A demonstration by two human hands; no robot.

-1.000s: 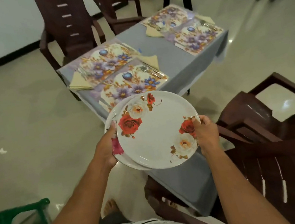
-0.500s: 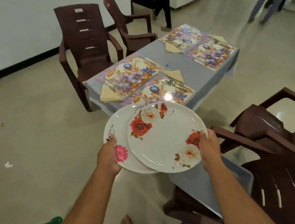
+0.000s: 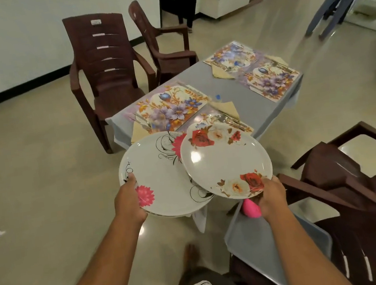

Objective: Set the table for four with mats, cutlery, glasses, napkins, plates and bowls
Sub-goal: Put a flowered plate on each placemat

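Presently, left hand: the left hand [image 3: 128, 200] gripped the near rim of the pink-flower plate [image 3: 157, 173], thumb on top, fingers hidden beneath.
Right hand: the right hand [image 3: 270, 194] pinched the near rim of the rose plate [image 3: 226, 161], thumb on the printed roses.
Plates: both were held in the air in front of the counter [image 3: 222, 82]; the rose plate overlapped the right edge of the pink-flower plate and tilted slightly. Whether more plates lay under the left one could not be told.
Counter: it was covered with a grey cloth and carried four floral mats [image 3: 172, 108], two at the near end and two at the far end.
Napkins: folded yellow napkins [image 3: 227, 110] lay beside the mats, with cutlery [image 3: 230, 120] on or next to them.
Chairs: two brown chairs [image 3: 104, 72] stood at the far side of the counter; more brown chairs stood at the right.
Tray: a grey tray [image 3: 274, 248] lay below the right arm, a pink object [image 3: 250, 208] at its far end.
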